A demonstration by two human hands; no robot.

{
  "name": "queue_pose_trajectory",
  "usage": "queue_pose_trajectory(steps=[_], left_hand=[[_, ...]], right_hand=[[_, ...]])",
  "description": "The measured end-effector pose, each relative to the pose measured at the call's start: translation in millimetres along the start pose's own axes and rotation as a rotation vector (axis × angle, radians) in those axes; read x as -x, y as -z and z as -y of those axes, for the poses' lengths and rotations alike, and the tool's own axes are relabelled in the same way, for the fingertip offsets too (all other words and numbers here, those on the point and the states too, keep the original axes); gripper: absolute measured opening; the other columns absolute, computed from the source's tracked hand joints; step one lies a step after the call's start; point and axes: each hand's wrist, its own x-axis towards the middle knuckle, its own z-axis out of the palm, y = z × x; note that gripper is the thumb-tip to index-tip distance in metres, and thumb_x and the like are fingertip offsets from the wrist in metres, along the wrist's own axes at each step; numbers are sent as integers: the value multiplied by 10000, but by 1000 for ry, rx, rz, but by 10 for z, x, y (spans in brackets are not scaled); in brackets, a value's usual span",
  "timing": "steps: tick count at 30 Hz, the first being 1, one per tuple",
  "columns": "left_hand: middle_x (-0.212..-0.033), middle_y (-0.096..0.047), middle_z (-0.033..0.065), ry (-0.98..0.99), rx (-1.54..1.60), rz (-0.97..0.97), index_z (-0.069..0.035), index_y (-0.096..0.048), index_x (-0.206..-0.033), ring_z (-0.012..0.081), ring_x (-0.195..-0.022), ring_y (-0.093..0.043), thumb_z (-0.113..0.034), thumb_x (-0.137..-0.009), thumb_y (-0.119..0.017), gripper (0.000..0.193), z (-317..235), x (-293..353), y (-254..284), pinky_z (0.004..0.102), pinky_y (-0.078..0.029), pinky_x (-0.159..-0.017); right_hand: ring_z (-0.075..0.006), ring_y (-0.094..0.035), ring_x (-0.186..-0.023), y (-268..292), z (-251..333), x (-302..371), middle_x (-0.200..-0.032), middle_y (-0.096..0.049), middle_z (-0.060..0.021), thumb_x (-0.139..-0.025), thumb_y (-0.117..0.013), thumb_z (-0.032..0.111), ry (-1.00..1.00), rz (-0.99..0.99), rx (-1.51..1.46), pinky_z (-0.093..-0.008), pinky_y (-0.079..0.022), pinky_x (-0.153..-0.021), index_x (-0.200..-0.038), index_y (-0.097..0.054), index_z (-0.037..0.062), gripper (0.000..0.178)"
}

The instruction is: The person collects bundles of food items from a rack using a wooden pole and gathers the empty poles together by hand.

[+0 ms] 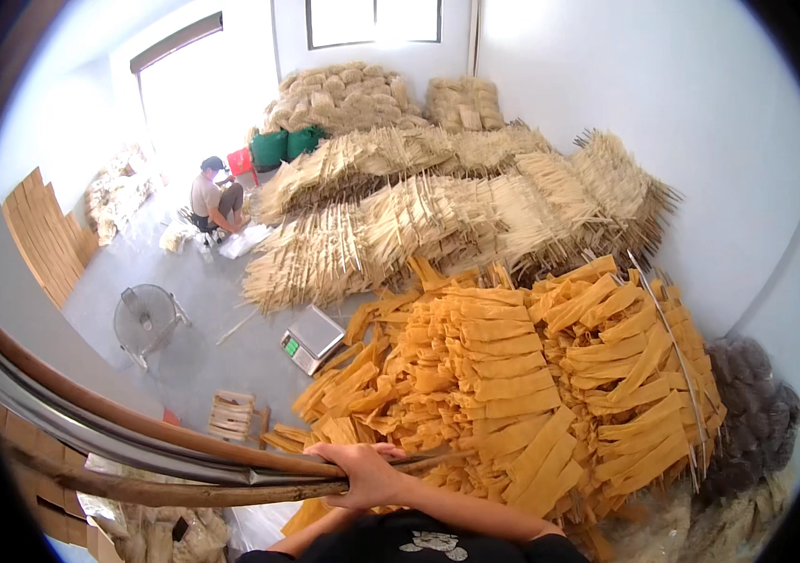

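Rail (184,464): the right hand (367,474) wraps fully around it, steadying the person above the near orange stack (512,394) (left hand hidden).

Daylight is streaming through a window (373,21) in the white walls (700,141), glaring off the grey floor (221,347), where a fan (145,319) and a weighing scale (312,339) are standing

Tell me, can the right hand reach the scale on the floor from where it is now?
Probably not. The right hand grips a wooden rail high above, and the scale sits far below on the floor.
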Motion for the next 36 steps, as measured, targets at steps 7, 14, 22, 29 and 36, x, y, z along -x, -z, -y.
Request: queue_pose_trajectory(steps=[7, 14, 22, 29, 36], left_hand=[[-1025, -493, 258, 19, 121, -27, 20, -425, -1097, 353, -970, -481, -588, -701, -556, 737, -83, 95, 51, 447, -355, -891], [-934, -542, 277, -66, 243, 29, 34, -494, -1021, 374, -887, -529, -611, -740, -492, 704, -152, 134, 135, 462, -386, -845], [-939, -577, 254, -195, 307, 91, 38, -518, -988, 374, -950, -547, -534, -788, -522, 606, -68, 144, -275, 507, -381, -889], [-1155, -517, 218, 130, -11, 196, 36, -459, -1154, 313, -1168, -441, -296, -893, -503, 425, 196, 482, -266, 434, -311, -1007], [-1196, -501, 198, 197, -110, 383, 29, -413, -1219, 280, -1195, -419, -246, -911, -476, 417, 457, 712, -172, 396, -300, -1020]], right_hand=[[-274, -613, -825, -190, -110, -49, -902, -604, -149, -596, -657, 60, 27, 25, -48, -315, -469, -727, -1149, -487, 37, 579], [-352, -582, -823, -111, 387, -262, -908, -578, -165, -588, -666, 69, 75, -30, 44, -409, -464, -687, -1165, -418, 68, 628], [-380, -584, -789, -74, 587, -237, -861, -579, -208, -598, -658, 100, -108, 26, 228, -428, -474, -672, -1157, -401, 49, 618], [-397, -584, -775, -195, 89, -25, -781, -589, -237, -600, -661, 156, -316, 163, 328, -445, -469, -674, -1119, -437, 22, 581], [-404, -583, -772, -247, -259, 293, -776, -597, -245, -588, -672, 179, -441, 306, 351, -455, -469, -679, -1069, -445, 18, 556]])
